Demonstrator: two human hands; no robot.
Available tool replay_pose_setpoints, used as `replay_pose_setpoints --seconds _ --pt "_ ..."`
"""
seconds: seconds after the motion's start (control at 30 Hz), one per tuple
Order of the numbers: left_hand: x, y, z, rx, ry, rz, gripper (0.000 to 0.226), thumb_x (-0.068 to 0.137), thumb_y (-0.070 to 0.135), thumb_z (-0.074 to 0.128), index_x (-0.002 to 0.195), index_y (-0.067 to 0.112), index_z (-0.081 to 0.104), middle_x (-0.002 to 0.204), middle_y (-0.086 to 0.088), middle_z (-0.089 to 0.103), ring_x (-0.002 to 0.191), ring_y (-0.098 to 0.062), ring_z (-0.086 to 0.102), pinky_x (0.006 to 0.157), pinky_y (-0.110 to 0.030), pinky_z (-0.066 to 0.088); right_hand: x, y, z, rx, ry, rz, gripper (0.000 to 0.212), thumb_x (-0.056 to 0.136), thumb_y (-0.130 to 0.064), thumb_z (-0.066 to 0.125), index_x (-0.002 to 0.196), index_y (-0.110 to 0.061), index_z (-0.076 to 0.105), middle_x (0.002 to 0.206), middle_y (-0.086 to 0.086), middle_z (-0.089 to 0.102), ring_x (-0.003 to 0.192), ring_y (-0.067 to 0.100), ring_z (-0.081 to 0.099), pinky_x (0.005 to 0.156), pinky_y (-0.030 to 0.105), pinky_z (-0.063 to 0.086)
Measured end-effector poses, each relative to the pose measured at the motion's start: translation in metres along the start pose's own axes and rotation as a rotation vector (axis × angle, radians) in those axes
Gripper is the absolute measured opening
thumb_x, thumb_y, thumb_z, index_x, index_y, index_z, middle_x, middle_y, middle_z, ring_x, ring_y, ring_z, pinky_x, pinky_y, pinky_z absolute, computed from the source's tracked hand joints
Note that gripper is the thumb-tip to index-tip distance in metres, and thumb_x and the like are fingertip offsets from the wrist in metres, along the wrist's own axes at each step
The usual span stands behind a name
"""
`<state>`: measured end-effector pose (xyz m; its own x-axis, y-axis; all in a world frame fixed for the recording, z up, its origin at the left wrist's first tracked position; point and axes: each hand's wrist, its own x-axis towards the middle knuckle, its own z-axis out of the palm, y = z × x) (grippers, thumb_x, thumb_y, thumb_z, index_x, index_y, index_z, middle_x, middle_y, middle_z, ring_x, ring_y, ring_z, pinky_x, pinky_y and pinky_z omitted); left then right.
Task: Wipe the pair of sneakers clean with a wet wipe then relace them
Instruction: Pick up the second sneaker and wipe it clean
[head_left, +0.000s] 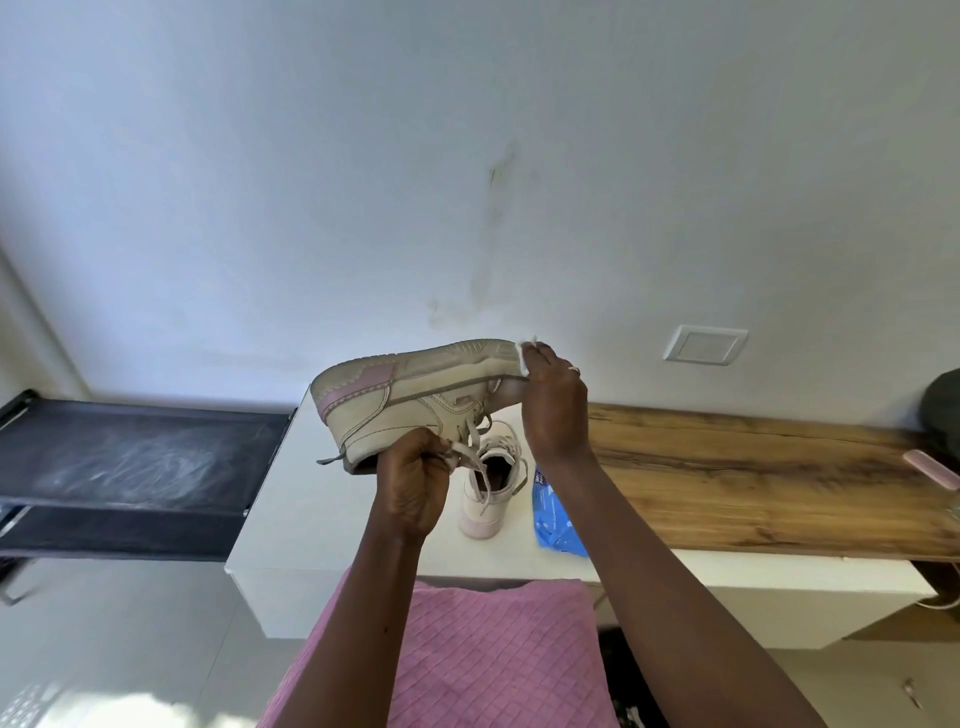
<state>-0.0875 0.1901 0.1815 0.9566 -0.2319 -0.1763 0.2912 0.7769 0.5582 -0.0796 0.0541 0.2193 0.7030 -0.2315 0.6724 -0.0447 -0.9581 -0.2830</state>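
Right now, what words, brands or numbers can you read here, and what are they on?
No text reads clearly.
On the blue wipes pack, lying on the white table: white print, too blurred to read.
On the held sneaker, gripped by the left hand: a small side patch, too small to read.
On the wet wipe, pinched in the right hand: no print seen.
On the wall plate: blank.

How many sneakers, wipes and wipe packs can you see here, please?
2 sneakers: held sneaker, standing sneaker
1 wipe
1 wipe pack
Total: 4
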Motion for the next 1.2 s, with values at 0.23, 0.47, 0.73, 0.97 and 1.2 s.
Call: replay_pose_setpoints --seconds 0.23,0.47,0.73,0.97,1.2 --pt "0.001 0.001 0.0 -0.062 0.067 -0.026 0.036 0.067 -0.015 0.029 0.046 0.011 0.043 0.056 -0.002 0.038 0.054 -0.021 0.04 0.055 -0.028 0.032 -0.012 -0.033 0.001 0.093 -0.024 -0.237 0.031 0.067 0.012 0.061 0.096 0.002 0.07 0.1 0.017 0.07 0.091 0.029 0.069 0.075 0.031 0.055" --pt "-0.007 0.005 0.001 -0.107 -0.034 0.082 0.047 0.076 -0.018 0.021 0.08 0.006 0.061 0.07 0.0 0.061 0.07 -0.01 0.055 0.064 -0.015 0.045 -0.04 -0.059 0.007 0.189 -0.036 -0.546 0.031 0.085 -0.004 0.047 0.107 -0.004 0.069 0.113 0.01 0.067 0.107 0.026 0.062 0.091 0.03 0.05" --pt "-0.007 0.01 0.004 -0.385 -0.074 -0.066 0.035 0.051 -0.011 0.045 0.081 0.004 0.054 0.083 -0.014 0.061 0.075 -0.022 0.058 0.08 -0.02 0.038 -0.02 -0.022 0.0 0.064 0.105 -0.37 0.034 0.082 -0.004 0.043 0.099 -0.001 0.072 0.109 0.012 0.069 0.1 0.026 0.066 0.083 0.03 0.054" --pt "-0.004 0.007 -0.001 -0.397 -0.144 -0.031 0.046 0.049 0.006 0.072 0.094 -0.004 0.067 0.103 -0.018 0.064 0.094 -0.027 0.064 0.103 -0.028 0.039 -0.029 -0.036 0.005 0.161 0.045 -0.417 0.029 0.081 -0.007 0.047 0.093 -0.002 0.073 0.102 0.01 0.071 0.093 0.026 0.066 0.079 0.032 0.055" --pt "-0.003 0.002 -0.017 -0.427 -0.089 -0.112 0.033 0.089 0.017 0.047 0.08 -0.001 0.073 0.08 -0.007 0.069 0.077 -0.014 0.07 0.072 -0.021 0.057 -0.031 -0.053 0.004 0.235 -0.108 -0.681 0.024 0.085 -0.008 0.047 0.079 -0.004 0.07 0.087 0.006 0.069 0.081 0.023 0.062 0.07 0.032 0.051"
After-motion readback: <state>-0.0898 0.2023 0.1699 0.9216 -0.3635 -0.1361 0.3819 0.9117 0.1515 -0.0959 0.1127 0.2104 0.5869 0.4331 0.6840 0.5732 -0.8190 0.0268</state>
